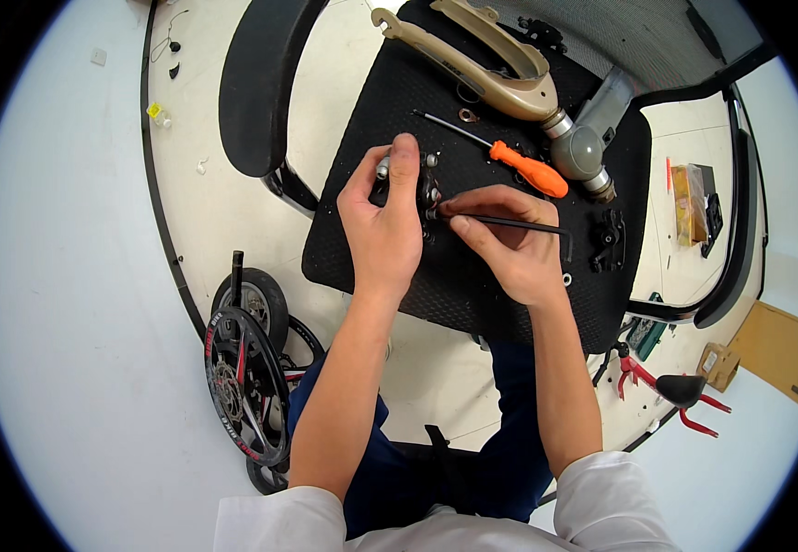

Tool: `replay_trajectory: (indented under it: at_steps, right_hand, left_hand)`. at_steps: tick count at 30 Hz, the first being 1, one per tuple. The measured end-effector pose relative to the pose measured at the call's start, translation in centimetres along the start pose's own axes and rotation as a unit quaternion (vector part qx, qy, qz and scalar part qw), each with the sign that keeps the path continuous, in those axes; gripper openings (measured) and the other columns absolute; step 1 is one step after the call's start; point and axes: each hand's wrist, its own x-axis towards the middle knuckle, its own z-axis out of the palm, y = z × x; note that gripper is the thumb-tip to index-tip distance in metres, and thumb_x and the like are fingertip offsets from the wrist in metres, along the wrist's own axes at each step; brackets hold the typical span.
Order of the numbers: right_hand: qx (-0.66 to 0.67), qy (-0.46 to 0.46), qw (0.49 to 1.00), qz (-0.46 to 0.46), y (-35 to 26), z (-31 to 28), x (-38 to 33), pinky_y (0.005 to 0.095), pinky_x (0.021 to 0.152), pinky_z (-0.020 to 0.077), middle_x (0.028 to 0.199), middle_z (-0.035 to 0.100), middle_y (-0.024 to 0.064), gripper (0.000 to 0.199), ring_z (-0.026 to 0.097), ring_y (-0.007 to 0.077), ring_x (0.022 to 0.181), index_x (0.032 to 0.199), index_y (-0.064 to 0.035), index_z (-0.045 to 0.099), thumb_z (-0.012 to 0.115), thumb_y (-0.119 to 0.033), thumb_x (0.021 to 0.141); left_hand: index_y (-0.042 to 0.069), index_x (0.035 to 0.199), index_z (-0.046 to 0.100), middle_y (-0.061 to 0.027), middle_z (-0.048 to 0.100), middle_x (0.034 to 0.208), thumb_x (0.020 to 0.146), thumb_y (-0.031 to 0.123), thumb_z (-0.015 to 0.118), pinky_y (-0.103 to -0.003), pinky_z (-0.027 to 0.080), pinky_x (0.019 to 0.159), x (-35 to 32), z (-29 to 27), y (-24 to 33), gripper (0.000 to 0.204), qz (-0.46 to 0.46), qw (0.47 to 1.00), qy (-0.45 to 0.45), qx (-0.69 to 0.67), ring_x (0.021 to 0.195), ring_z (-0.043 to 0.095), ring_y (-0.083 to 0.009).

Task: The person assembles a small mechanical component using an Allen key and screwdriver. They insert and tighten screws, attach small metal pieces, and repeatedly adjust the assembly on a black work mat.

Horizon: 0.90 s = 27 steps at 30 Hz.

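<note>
Black metal part (424,179) is over the chair seat (473,296), clasped by the left hand (382,225); the right hand (519,253) pinches a hex key (509,222). Keeping the key straight should help prevent slipping.

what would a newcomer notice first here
Probably the bright orange screwdriver on the black seat, just below the beige fork. Next, mid-picture, the right hand holding a black hex key beside the left hand. Then the dark wheels at lower left.
</note>
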Motion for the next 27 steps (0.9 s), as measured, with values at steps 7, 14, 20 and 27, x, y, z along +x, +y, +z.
replay_trajectory:
  at_steps: [7, 14, 20, 27]
  right_hand:
    - [-0.011, 0.008, 0.994, 0.11, -0.2, -0.2, -0.1, 0.0243, 0.073, 0.0568, 0.084, 0.072, 0.0099, 0.011, 0.069, 0.0129, 0.078, 0.09, 0.0061, 0.071, 0.074, -0.002, 0.083]
    - [0.033, 0.006, 0.998, 0.044, -0.1, 0.0, -0.3, 0.0272, 0.081, 0.0563, 0.092, 0.072, 0.0128, 0.013, 0.069, 0.0153, 0.084, 0.093, 0.0075, 0.071, 0.072, 0.007, 0.08]
    - [0.07, 0.013, 0.997, 0.009, 0.0, 1.0, -0.5, 0.0298, 0.083, 0.0557, 0.096, 0.071, 0.0128, 0.012, 0.068, 0.0166, 0.087, 0.094, 0.0066, 0.071, 0.072, 0.003, 0.083]
    - [-0.044, 0.032, 0.991, 0.124, -0.1, 1.0, -0.4, 0.0276, 0.078, 0.0553, 0.093, 0.071, 0.0111, 0.013, 0.068, 0.0143, 0.085, 0.094, 0.0048, 0.071, 0.071, -0.006, 0.087]
  left_hand:
    - [0.002, 0.095, 0.06, -0.0031, 0.058, 0.073, 0.098, 0.039, 0.059, -0.025, 0.046, 0.06, 0.0, -0.2, 0.0, 0.036, 0.003, 1.0, 0.001, 0.009, 0.065, 0.057, -0.0113]
    - [0.002, 0.095, 0.059, -0.0039, 0.058, 0.072, 0.099, 0.039, 0.057, -0.025, 0.046, 0.06, 0.0, -0.1, 0.0, 0.037, 0.015, 1.0, 0.0, -0.002, 0.064, 0.057, -0.0117]
    - [0.003, 0.094, 0.058, -0.004, 0.058, 0.073, 0.099, 0.041, 0.056, -0.025, 0.045, 0.061, 0.0, 0.1, 0.5, 0.039, -0.021, 0.997, 0.012, -0.067, 0.063, 0.056, -0.0115]
    - [0.003, 0.094, 0.058, -0.0032, 0.058, 0.073, 0.1, 0.039, 0.055, -0.024, 0.044, 0.06, -0.1, 0.2, 0.4, 0.037, -0.01, 0.998, 0.013, -0.053, 0.064, 0.056, -0.0108]
